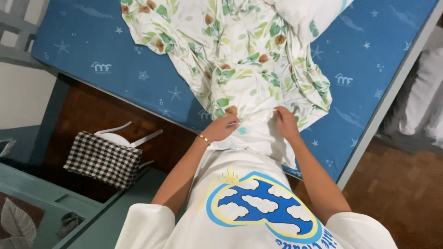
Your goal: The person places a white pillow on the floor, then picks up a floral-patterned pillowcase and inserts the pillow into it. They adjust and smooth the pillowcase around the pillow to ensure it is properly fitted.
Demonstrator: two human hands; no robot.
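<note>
I have both hands pinched shut on the near edge of the leaf-print sheet (240, 60): my left hand (221, 128), gold bracelet (204, 139) at the wrist, and my right hand (285, 122) just beside it, close to my white shirt (258, 207). The sheet lies bunched across the blue mattress (115, 60), a white pillow (307, 16) on its far end. A checked cushion (102, 159) sits on a chair to my left.

Soft even indoor light, slightly blurred throughout.
</note>
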